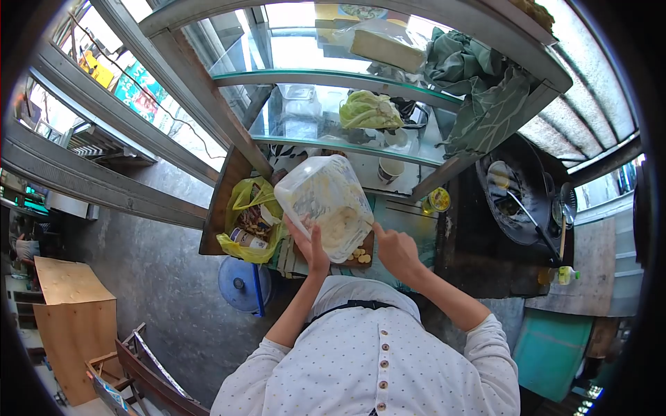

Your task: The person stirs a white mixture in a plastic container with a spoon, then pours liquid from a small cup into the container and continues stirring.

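A translucent white plastic tub (303,186) is tilted in front of me, with its open side toward me. Pale, thick batter (336,232) lies low inside, and smears coat its walls. My left hand (310,251) grips the tub's lower left side, thumb up along the edge. At the lower right rim my right hand (400,258) is closed, its forefinger pointing at the tub; whatever it holds is hidden. Beneath the tub, round pale yellow slices (362,256) rest on a brown board, partly covered by the tub.
A yellow plastic bag (239,201) of scraps stands left, above a blue lidded bucket (239,286). Glass shelves ahead hold a cabbage (370,109) and a cloth (465,62). A black wok (517,197) with a ladle sits right, near a yellow-lidded jar (437,200).
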A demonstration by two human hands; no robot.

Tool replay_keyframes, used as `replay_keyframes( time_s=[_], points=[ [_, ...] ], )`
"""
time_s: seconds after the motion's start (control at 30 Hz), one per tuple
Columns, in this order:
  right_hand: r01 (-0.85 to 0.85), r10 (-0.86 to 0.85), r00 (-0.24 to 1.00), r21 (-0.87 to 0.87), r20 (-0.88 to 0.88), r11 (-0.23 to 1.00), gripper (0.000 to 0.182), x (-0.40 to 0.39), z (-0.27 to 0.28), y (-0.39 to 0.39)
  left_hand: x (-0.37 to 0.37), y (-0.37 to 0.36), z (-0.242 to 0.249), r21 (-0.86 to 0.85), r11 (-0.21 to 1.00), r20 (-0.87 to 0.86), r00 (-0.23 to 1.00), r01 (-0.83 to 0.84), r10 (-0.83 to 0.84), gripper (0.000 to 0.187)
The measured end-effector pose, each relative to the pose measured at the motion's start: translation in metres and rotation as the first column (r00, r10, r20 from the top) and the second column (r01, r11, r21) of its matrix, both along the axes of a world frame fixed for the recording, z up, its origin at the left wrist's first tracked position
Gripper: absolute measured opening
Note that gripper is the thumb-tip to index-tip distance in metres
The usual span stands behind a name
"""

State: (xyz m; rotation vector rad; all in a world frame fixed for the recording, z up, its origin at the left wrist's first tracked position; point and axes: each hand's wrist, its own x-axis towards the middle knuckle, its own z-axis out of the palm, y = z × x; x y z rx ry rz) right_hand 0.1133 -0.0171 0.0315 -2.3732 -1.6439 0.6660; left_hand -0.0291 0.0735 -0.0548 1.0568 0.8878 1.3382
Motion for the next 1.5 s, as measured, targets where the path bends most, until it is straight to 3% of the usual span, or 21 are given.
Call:
replay_keyframes(
  time_s=[0.07, 0.13, 0.17, 0.23, 0.33, 0.47, 0.57, 0.63, 0.77, 0.83, 0.93, 0.97, 1.0, 1.07, 1.1, 1.17, 1.3, 1.37, 1.4, 1.47, 1.5],
  points=[
    [-0.006, 0.01, 0.996, -0.055, 0.084, 0.998, 0.032, -0.007, -0.007, -0.003, 0.001, 0.0, 0.0, 0.038, 0.999, -0.084, 0.996, 0.021, -0.018, 0.077],
    [0.0, -0.006, 0.998, -0.107, -0.062, 0.994, 0.027, -0.013, -0.006, -0.005, 0.003, -0.002, -0.004, 0.177, 0.984, -0.267, 0.962, -0.001, 0.049, 0.08],
    [0.001, -0.007, 0.998, -0.108, -0.062, 0.994, 0.027, -0.014, -0.006, -0.008, 0.004, -0.003, -0.006, 0.177, 0.984, -0.268, 0.962, 0.0, 0.048, 0.08],
    [-0.068, 0.056, 0.937, -0.022, -0.344, 0.997, 0.024, -0.016, -0.008, -0.012, 0.006, -0.006, -0.001, 0.102, 0.994, -0.2, 0.978, -0.035, 0.055, 0.082],
    [-0.063, 0.08, 0.852, 0.05, -0.518, 0.997, 0.024, -0.002, -0.012, -0.007, 0.002, -0.006, -0.002, 0.095, 0.995, -0.132, 0.991, 0.01, 0.002, 0.083],
    [-0.015, 0.057, 0.864, 0.087, -0.501, 0.996, 0.027, 0.008, 0.016, -0.005, 0.002, -0.007, -0.013, 0.171, 0.985, -0.198, 0.98, 0.02, 0.014, 0.084],
    [0.107, -0.037, 0.945, 0.198, -0.326, 0.974, 0.024, 0.005, 0.021, -0.006, 0.004, -0.008, -0.011, 0.146, 0.989, -0.168, 0.986, 0.03, -0.005, 0.084],
    [0.045, -0.048, 0.998, 0.071, 0.041, 0.996, 0.025, -0.001, 0.011, -0.01, 0.008, -0.007, -0.003, 0.048, 0.999, -0.004, 1.0, 0.01, -0.01, 0.084],
    [-0.056, 0.052, 0.997, -0.087, -0.053, 0.995, 0.023, -0.012, 0.003, -0.019, 0.005, -0.012, -0.011, 0.099, 0.993, -0.182, 0.982, 0.068, -0.049, 0.084],
    [-0.006, 0.049, 0.883, 0.092, -0.466, 0.996, 0.023, 0.0, 0.0, -0.018, 0.006, -0.016, -0.013, 0.073, 0.994, -0.065, 0.995, 0.077, -0.072, 0.085],
    [0.147, -0.12, 0.909, 0.038, -0.4, 0.988, 0.021, 0.018, 0.021, -0.009, 0.0, -0.013, -0.018, 0.116, 0.987, -0.071, 0.992, 0.109, -0.101, 0.087],
    [0.149, -0.119, 0.964, 0.111, -0.238, 0.983, 0.021, 0.018, 0.023, -0.008, 0.0, -0.012, -0.018, 0.116, 0.988, -0.071, 0.993, 0.1, -0.092, 0.087],
    [0.145, -0.115, 0.965, 0.112, -0.236, 0.983, 0.021, 0.013, 0.023, -0.007, 0.003, -0.01, -0.016, 0.127, 0.988, -0.046, 0.996, 0.084, -0.079, 0.087],
    [0.039, -0.032, 0.997, -0.114, 0.064, 0.993, 0.021, 0.0, 0.022, -0.007, 0.007, -0.009, -0.011, 0.14, 0.987, -0.016, 0.997, 0.076, -0.075, 0.088],
    [0.044, -0.036, 0.997, -0.111, 0.068, 0.993, 0.021, -0.001, 0.019, -0.01, 0.008, -0.009, -0.008, 0.157, 0.984, -0.09, 0.994, 0.081, -0.068, 0.088],
    [-0.037, 0.057, 0.97, 0.087, -0.238, 0.996, 0.02, -0.002, 0.01, -0.016, 0.008, -0.009, -0.01, 0.172, 0.981, -0.163, 0.985, 0.093, -0.065, 0.088],
    [0.114, -0.109, 0.94, -0.004, -0.324, 0.994, 0.019, 0.014, 0.023, -0.005, 0.001, -0.012, -0.021, 0.163, 0.984, -0.078, 0.995, 0.077, -0.065, 0.09],
    [0.064, -0.073, 0.99, 0.077, 0.123, 0.995, 0.02, 0.008, 0.003, -0.009, 0.003, -0.011, -0.015, 0.151, 0.986, -0.028, 0.998, 0.064, -0.061, 0.09],
    [0.064, -0.074, 0.99, 0.076, 0.124, 0.995, 0.02, 0.003, 0.004, -0.012, 0.004, -0.011, -0.009, 0.177, 0.982, -0.122, 0.992, 0.065, -0.043, 0.09],
    [-0.029, 0.033, 0.979, 0.024, -0.203, 0.999, 0.018, -0.004, 0.009, -0.017, 0.003, -0.009, -0.011, 0.205, 0.976, -0.214, 0.977, 0.069, -0.024, 0.09],
    [-0.022, 0.026, 0.979, 0.023, -0.203, 1.0, 0.018, 0.0, 0.014, -0.016, 0.002, -0.011, -0.015, 0.174, 0.982, -0.147, 0.988, 0.067, -0.041, 0.09]
  ],
)
